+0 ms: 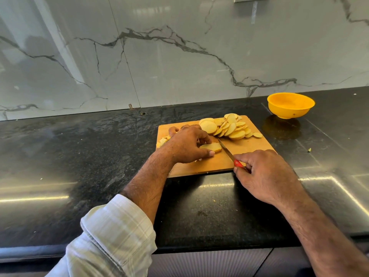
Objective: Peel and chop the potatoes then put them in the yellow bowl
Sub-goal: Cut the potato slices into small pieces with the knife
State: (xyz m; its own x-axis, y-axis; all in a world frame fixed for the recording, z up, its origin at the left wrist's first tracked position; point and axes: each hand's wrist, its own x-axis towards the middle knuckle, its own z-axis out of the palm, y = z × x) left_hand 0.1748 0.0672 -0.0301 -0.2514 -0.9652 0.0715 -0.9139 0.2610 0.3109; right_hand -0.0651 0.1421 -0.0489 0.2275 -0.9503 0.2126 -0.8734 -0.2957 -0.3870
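Black stone counter [79, 156], marble backsplash [179, 66]; left hand [187, 144] pins potato [212, 147], right hand [263, 174] grips knife [229, 152].

Board: the rectangular wooden cutting board [245, 156] lies on the dark polished stone counter [79, 156], right of frame centre
Slices: the heap of round pale potato slices [227, 126] sits on the board's far right part
Piece: the pale potato chunk [211, 147] lies on the board's left part, under the left hand [187, 144]
Knife: the red-handled small knife [229, 152] lies just right of the chunk, blade touching it, handle in the right hand [261, 172] at the board's near edge
Bowl: the round yellow plastic bowl [290, 105] stands on the counter, upper right of the board, apart from it
Wall: the veined marble wall panel [159, 56] rises behind the counter, across the upper frame
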